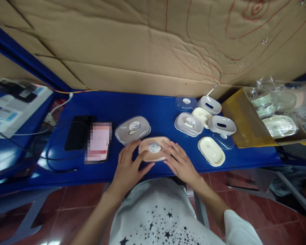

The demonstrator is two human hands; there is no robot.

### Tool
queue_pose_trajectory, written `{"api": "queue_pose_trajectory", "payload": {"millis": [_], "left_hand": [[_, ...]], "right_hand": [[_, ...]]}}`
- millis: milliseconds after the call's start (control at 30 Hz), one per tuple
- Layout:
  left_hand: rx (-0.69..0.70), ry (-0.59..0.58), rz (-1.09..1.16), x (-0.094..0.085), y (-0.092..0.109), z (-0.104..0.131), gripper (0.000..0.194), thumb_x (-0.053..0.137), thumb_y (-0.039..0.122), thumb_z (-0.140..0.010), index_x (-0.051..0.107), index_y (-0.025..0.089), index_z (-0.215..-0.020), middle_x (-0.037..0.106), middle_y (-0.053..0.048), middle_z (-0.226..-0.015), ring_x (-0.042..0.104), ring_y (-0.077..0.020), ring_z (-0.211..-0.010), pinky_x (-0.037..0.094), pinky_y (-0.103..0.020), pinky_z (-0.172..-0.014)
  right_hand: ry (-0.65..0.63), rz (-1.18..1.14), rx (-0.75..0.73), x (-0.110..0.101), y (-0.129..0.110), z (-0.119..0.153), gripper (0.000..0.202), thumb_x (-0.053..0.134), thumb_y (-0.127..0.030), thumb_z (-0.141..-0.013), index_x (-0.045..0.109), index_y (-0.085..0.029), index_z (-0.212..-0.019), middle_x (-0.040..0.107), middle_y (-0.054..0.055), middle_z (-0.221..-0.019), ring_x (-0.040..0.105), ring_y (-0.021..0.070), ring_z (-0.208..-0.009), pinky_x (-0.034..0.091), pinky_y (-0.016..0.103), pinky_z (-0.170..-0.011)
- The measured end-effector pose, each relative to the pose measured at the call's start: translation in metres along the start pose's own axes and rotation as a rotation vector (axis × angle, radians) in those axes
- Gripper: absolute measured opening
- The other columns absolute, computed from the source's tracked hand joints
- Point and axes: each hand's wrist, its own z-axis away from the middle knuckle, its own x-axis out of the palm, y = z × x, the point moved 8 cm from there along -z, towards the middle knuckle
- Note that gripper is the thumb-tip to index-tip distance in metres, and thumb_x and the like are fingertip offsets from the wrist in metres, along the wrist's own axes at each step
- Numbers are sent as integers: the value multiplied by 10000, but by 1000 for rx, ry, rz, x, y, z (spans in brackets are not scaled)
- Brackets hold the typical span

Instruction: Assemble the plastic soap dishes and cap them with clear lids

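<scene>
An oval peach soap box [148, 154] with a clear lid and a round label lies on the blue table in front of me. My left hand [129, 163] grips its left end, fingers on the rim and thumb along the near side. Over the right end curves my right hand [180, 160], its fingertips pressing on the lid and edge. A grey lidded soap box [123, 131] rests just beyond my left hand. To the right sits another grey lidded soap box [185, 127], and nearer the front edge lies a cream oval tray [210, 151].
Grey slotted bases [225, 125], a cream piece [202, 115] and clear lids [182, 103] cluster at the right. Beyond them stands an open cardboard box [247, 122] of bagged parts. Two phones [76, 134] lie left, near a cable. A cardboard wall [132, 44] backs the table.
</scene>
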Motion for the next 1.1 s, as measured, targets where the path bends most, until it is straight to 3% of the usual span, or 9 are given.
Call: {"api": "queue_pose_trajectory", "payload": {"millis": [133, 267, 400, 567, 700, 800, 900, 1000, 1100], "left_hand": [[-65, 47, -114, -11, -4, -2, 653, 870, 423, -898, 567, 348, -1471, 334, -158, -1709, 383, -497, -1567, 364, -764, -1230], [-113, -2, -132, -2, -12, -16, 677, 833, 439, -926, 535, 380, -1532, 426, -146, -1663, 418, -500, -1549, 418, -759, -1197], [-144, 4, -143, 10, -34, -49, 649, 778, 462, -964, 531, 346, -1553, 457, -166, -1656, 410, -506, -1557, 469, -731, -1167], [-192, -7, -190, 18, -50, -94, 652, 689, 511, -1017, 499, 253, -1585, 371, -236, -1718, 322, -561, -1590, 267, -883, -1187], [17, -83, -68, 27, -3, -86, 519, 613, 428, -1075, 520, 245, -1552, 400, -204, -1718, 370, -427, -1611, 333, -721, -1268], [241, -303, 43, 45, 34, -52, 456, 609, 445, -1079, 572, 294, -1509, 444, -134, -1714, 434, -354, -1587, 404, -624, -1268], [263, -339, 33, 46, 34, -27, 377, 618, 410, -1077, 638, 291, -1434, 537, -114, -1650, 514, -344, -1528, 429, -613, -1244], [219, -320, 2, 37, 20, -17, 317, 612, 317, -1079, 665, 287, -1390, 609, -111, -1576, 618, -324, -1409, 489, -559, -1163], [198, -289, -21, 28, 14, -15, 280, 627, 272, -1073, 680, 282, -1347, 672, -101, -1492, 692, -306, -1260, 521, -519, -1069]], "right_hand": [[42, 75, 200, -27, 29, 29, 713, 632, -337, -1067, 324, -350, -1710, 457, 90, -1715, 387, 329, -1620, 367, 664, -1299], [243, 235, 519, -71, 76, 95, 643, 624, -305, -1060, 417, -369, -1665, 558, 106, -1638, 503, 390, -1536, 383, 741, -1224], [189, 292, 493, -75, 76, 130, 572, 595, -214, -1050, 525, -393, -1589, 652, 72, -1548, 642, 360, -1406, 440, 704, -1200], [14, 174, 352, -47, 37, 84, 741, 524, -197, -1058, 295, -480, -1703, 575, -14, -1620, 602, 326, -1461, 520, 650, -1194], [-43, 75, 198, -44, 27, 35, 807, 513, -260, -1070, 118, -473, -1741, 481, -65, -1684, 497, 264, -1549, 478, 539, -1284], [138, 130, 319, -78, 72, 40, 674, 491, -208, -1066, 355, -434, -1687, 607, 5, -1601, 545, 298, -1517, 446, 601, -1270], [289, 265, 484, -115, 136, 74, 510, 453, -219, -1083, 548, -334, -1571, 669, 95, -1523, 581, 343, -1476, 448, 663, -1200], [248, 408, 566, -132, 190, 96, 448, 456, -279, -1098, 592, -254, -1524, 636, 142, -1555, 551, 367, -1489, 436, 666, -1179], [164, 429, 522, -138, 208, 96, 363, 494, -341, -1104, 686, -247, -1399, 748, 126, -1388, 677, 336, -1319, 472, 602, -1143]]}}
